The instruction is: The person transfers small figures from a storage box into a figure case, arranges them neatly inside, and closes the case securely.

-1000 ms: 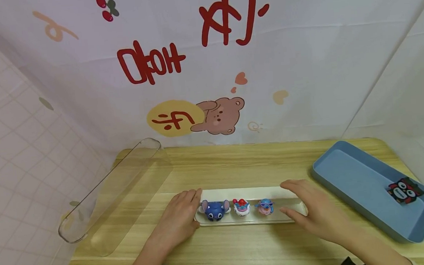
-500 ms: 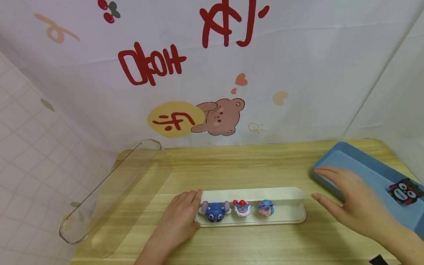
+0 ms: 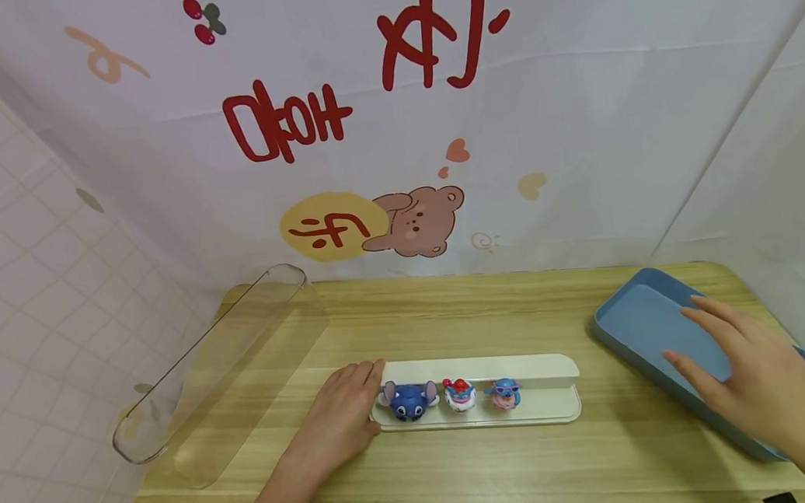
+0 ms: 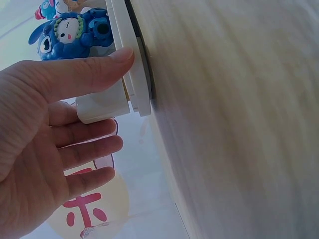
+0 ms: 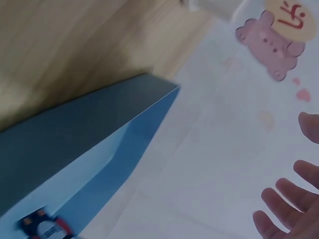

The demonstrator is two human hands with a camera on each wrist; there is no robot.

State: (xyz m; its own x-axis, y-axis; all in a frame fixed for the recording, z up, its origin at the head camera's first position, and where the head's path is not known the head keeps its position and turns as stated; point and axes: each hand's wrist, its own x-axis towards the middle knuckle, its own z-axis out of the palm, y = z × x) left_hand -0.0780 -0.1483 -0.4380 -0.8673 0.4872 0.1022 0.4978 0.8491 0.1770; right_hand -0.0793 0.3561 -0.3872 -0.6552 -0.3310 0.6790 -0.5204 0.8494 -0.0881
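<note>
My left hand (image 3: 339, 408) holds the left end of a long white stepped display base (image 3: 546, 407), its thumb (image 4: 94, 74) on one side and fingers on the other. Three small figures stand in a row on the base: a dark blue big-eared one (image 3: 409, 401), a white one with a red top (image 3: 459, 395) and a light blue one with purple glasses (image 3: 504, 394). Over the blue tray (image 3: 631, 309), my right hand (image 3: 754, 367) hangs with fingers spread and nothing in it. A dark owl-shaped piece (image 5: 45, 226) lies in the tray, hidden by the hand in the head view.
A clear plastic cover (image 3: 229, 373) lies slanted at the left of the wooden table (image 3: 460, 473). A printed white curtain (image 3: 575, 115) stands along the back edge, with more cloth at both sides.
My right hand has moved right, from the right end of the white base to over the blue tray. The left hand and the figures have stayed in place.
</note>
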